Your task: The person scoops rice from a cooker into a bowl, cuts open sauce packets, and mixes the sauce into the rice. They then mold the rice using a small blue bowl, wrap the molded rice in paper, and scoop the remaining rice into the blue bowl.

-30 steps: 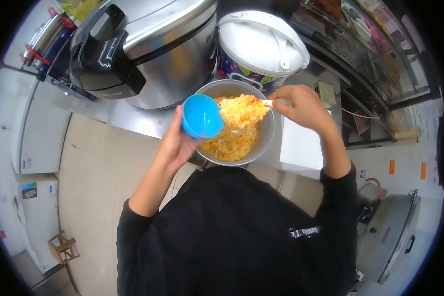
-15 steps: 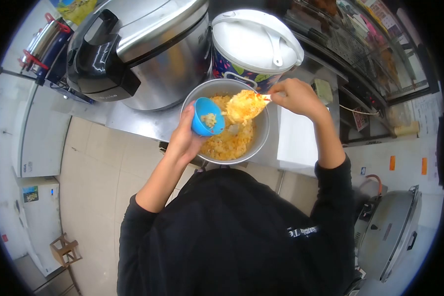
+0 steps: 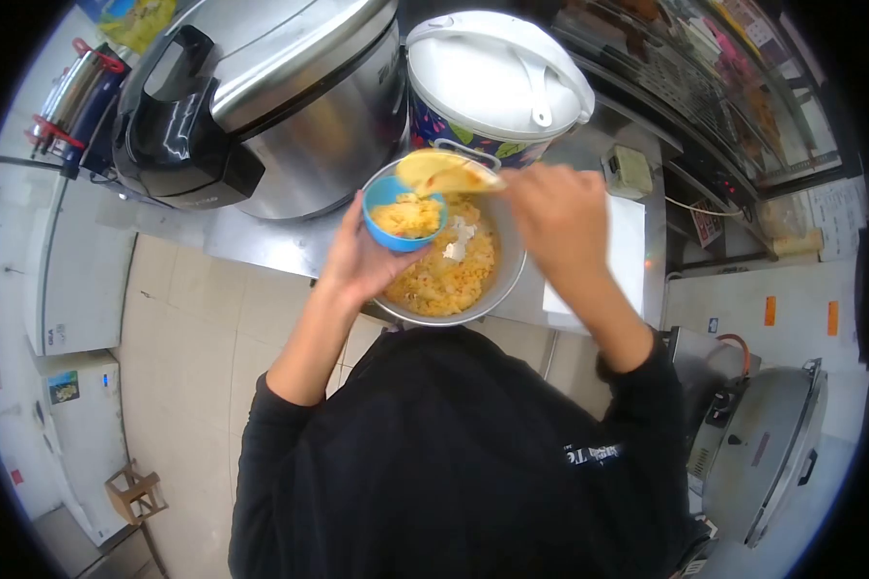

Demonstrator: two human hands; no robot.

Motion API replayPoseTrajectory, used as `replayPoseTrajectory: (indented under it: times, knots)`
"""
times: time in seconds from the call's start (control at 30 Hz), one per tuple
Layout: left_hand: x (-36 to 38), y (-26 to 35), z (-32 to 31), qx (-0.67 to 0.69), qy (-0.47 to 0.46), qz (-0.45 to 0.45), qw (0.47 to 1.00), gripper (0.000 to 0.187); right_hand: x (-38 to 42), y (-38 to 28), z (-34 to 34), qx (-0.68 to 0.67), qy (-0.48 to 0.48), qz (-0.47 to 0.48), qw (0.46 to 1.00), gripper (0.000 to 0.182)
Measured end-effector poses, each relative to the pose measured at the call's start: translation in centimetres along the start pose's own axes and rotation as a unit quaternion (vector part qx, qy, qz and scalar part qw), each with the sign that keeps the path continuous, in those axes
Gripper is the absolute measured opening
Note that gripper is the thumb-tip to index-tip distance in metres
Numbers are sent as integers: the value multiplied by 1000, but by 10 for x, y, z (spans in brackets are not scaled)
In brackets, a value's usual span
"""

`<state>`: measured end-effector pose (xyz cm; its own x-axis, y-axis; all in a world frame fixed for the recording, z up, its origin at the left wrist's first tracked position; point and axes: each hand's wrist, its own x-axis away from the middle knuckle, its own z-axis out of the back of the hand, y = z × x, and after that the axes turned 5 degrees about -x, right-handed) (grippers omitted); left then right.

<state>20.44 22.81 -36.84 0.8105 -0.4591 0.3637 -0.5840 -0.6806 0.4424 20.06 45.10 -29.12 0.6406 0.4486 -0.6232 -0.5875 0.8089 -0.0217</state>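
My left hand (image 3: 355, 256) is wrapped round a small blue bowl (image 3: 403, 241), tilted a little over the left part of a big metal pot (image 3: 515, 275). Yellow fried rice (image 3: 406, 216) now fills much of the bowl. My right hand (image 3: 562, 217) grips the handle of a rice paddle (image 3: 444, 176), blurred by motion, whose rice-stained blade is just above the bowl's far rim. More rice (image 3: 444, 287) lies in the pot, with a pale white patch (image 3: 461, 239) near its middle.
A large steel rice cooker (image 3: 328, 116) with a black handle stands at the left. Behind the pot is a patterned container with a white lid (image 3: 483, 72). White paper (image 3: 628, 251) lies on the counter at right, near a small box (image 3: 627, 172). A glass display case (image 3: 686, 87) stands beyond.
The heap of rice on the paddle has gone into the blue bowl. My right hand has moved the paddle left over the bowl, and the bowl is more upright.
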Motion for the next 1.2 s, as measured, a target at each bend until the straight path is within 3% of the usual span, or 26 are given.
replayPoseTrajectory:
  times: [0.07, 0.17, 0.27, 0.37, 0.57, 0.77, 1.07, 1.2]
  knots:
    - [15, 13, 4, -31, 5, -44, 999, 58, -1, 7, 7, 49, -53, -53, 996, 10]
    - [38, 29, 16, -72, -6, -101, 992, 57, 25, 17, -62, 120, -145, -4, 982, 7]
    - [46, 36, 32, -81, 10, -96, 992, 57, 34, 7, -119, 107, -120, 42, 986, 6]
    - [46, 31, 34, -53, 40, -83, 994, 58, 49, -5, -115, 21, -144, 70, 987, 7]
    - [45, 32, 44, -18, 20, -74, 997, 58, 45, 13, -117, 74, -177, 0, 981, 9]
    - [45, 35, 46, -8, 13, -73, 997, 58, 70, -19, -99, -108, -369, -25, 923, 19]
    - [43, 35, 46, 6, 5, -75, 997, 57, 58, -12, -71, -298, -404, -151, 852, 29]
    - [48, 41, 37, 21, 8, -48, 999, 55, 46, 5, -53, -319, -374, -201, 847, 29]
